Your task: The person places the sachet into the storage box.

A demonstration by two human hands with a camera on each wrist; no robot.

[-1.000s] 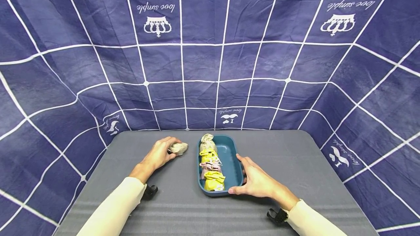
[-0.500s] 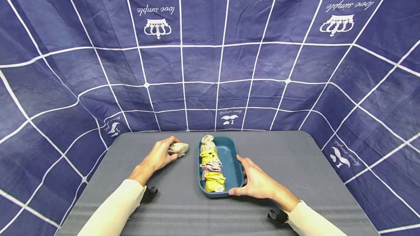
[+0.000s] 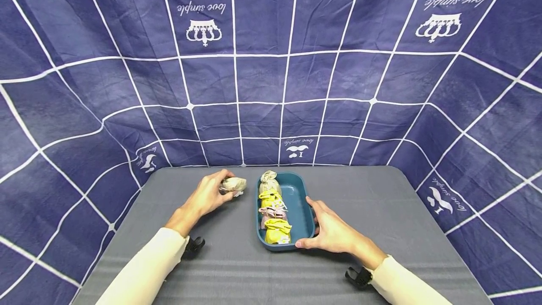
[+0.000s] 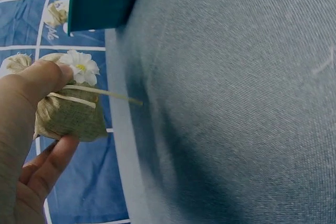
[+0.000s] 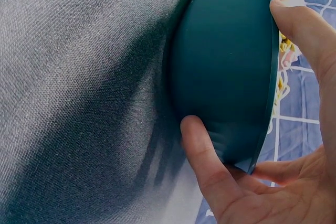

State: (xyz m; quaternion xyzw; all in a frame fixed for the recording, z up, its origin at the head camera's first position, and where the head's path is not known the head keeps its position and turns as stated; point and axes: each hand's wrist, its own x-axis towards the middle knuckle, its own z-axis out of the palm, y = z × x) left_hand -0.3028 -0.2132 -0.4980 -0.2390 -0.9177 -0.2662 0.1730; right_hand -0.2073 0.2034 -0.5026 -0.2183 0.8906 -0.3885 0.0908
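Observation:
My left hand (image 3: 205,194) pinches a small beige drawstring pouch (image 3: 234,184) between thumb and fingers, left of a blue bin. In the left wrist view, a white daisy (image 4: 80,67) and a thin cord (image 4: 113,94) show on this pouch, which hangs close over the table. My right hand (image 3: 332,232) grips the blue bin (image 3: 299,213) at its near right corner, thumb at the rim and fingers along the outer wall. Down the bin's left side stand a beige pouch (image 3: 270,185), a yellow pouch (image 3: 267,198), a pink pouch (image 3: 273,214) and another yellow pouch (image 3: 278,233).
The bin stands on a grey cloth-covered table (image 3: 360,192). A blue curtain (image 3: 262,79) with white grid lines encloses the back and both sides. Each wrist wears a black strap mount, such as the left mount (image 3: 195,244).
My left hand has raised the beige pouch slightly and shifted it a little to the right, toward the bin. The right hand keeps its place on the bin.

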